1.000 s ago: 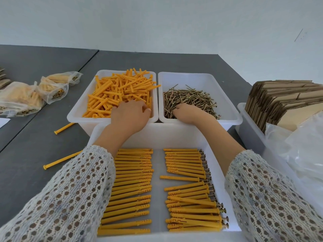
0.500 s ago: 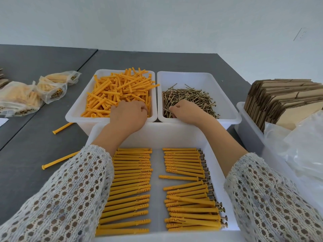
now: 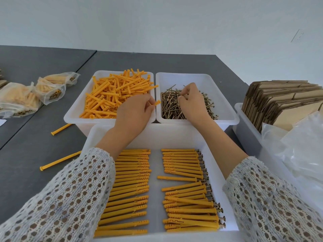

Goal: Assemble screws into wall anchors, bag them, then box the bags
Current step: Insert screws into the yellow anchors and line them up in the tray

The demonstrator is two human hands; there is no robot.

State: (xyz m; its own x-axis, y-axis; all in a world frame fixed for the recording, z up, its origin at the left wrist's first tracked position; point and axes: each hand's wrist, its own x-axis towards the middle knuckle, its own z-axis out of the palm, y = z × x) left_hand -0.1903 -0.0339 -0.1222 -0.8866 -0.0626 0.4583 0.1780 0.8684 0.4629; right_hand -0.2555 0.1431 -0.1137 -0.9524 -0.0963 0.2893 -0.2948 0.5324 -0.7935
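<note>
Left hand (image 3: 134,114) fingers curled round an orange anchor (image 3: 156,103), right hand (image 3: 190,100) fingers pinching screws (image 3: 172,103)

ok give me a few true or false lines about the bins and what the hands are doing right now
1. The left hand holds a yellow anchor. True.
2. The right hand is in the anchor bin. False: it picks among screws in the screw bin.
3. Two loose anchors lie on the table outside the bins. True.
4. The near tray holds bare screws only. False: it holds two rows of anchors, the right row with screw heads showing.
</note>
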